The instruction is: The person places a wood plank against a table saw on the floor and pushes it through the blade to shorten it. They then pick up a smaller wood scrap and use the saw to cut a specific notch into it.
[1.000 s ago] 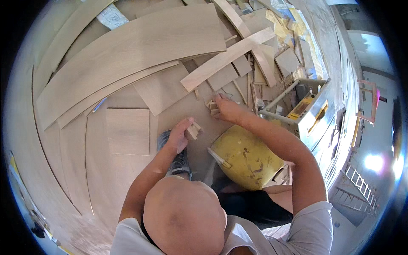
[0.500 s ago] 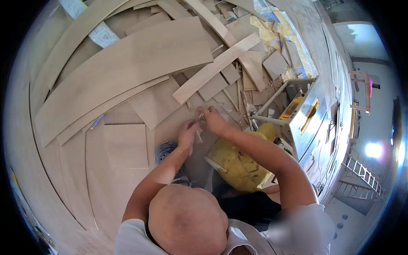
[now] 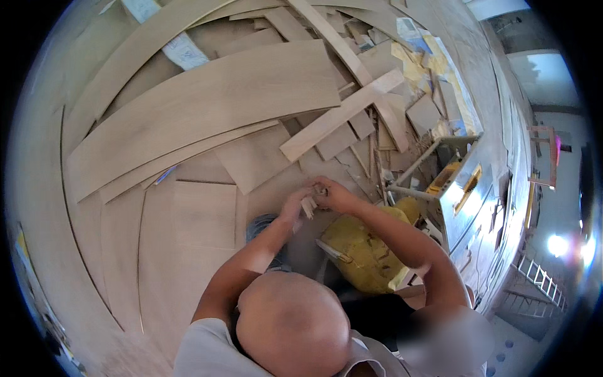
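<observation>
My left hand (image 3: 295, 206) and my right hand (image 3: 335, 196) meet in front of me above the floor, fingers curled close together. A few short, pale wood strips (image 3: 308, 208) stick out downward between them, gripped by my left fingers. My right fingers are pinched together at the upper end of the strips; a small piece seems to be in them, too small to make out. Just to the right of my hands lies a bulging yellow sack (image 3: 367, 254), with a pale, slim object (image 3: 333, 250) on its near-left side.
Wide wood-look planks (image 3: 207, 100) lie stacked at the far left. A narrow board (image 3: 342, 113) crosses another over scattered offcuts (image 3: 336, 141). At right stands a metal-topped saw table (image 3: 461, 204) with a yellow tool (image 3: 468, 188). A square panel (image 3: 205, 213) lies left.
The whole view has shifted, so the scene sits lower and further right. My hands have drawn closer together, and the wood strips between them show more clearly.
</observation>
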Demonstrator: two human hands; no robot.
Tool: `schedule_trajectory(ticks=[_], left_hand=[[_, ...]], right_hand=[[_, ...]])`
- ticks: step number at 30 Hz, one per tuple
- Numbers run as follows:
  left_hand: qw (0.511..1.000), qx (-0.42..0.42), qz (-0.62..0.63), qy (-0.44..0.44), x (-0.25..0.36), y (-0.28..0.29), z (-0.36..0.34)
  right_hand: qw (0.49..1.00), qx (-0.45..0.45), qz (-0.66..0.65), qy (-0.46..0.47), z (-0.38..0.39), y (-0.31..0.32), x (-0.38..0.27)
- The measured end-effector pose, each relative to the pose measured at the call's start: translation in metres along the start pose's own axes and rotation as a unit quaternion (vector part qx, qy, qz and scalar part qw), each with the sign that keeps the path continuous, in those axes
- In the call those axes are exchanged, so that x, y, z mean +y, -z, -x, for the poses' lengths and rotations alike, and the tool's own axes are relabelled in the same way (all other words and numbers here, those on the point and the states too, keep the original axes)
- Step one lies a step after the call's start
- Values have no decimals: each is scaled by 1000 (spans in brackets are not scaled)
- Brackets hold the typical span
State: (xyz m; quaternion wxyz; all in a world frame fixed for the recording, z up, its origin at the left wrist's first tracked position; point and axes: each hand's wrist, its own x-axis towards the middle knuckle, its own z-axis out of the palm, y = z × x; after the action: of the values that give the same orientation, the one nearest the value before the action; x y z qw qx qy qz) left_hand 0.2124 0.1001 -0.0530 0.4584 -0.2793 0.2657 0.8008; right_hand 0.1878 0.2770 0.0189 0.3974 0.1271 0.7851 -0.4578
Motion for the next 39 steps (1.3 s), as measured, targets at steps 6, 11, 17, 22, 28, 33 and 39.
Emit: schedule_trajectory(ticks=[6,11,17,22,28,33,39], left_hand=[[980,-157,123,-7,12,6,27],[961,-224,161,-3,23,19,26],[960,-239,136,-60,57,10,45],[952,-260,151,-50,65,35,68],[927,-322,164,-102,67,54,117],[933,-297,140,-146,52,91,182],[944,-230,161,-174,19,132,222]], right_hand=[[974,116,168,95,32,-23,-46],[873,162,428,168,49,-32,-88],[798,220,498,260,61,-47,-119],[832,181,438,288,73,-45,-154],[966,145,83,197,16,-43,-164],[948,20,161,274,-59,-104,-153],[899,-24,-436,25,-119,-148,-177]])
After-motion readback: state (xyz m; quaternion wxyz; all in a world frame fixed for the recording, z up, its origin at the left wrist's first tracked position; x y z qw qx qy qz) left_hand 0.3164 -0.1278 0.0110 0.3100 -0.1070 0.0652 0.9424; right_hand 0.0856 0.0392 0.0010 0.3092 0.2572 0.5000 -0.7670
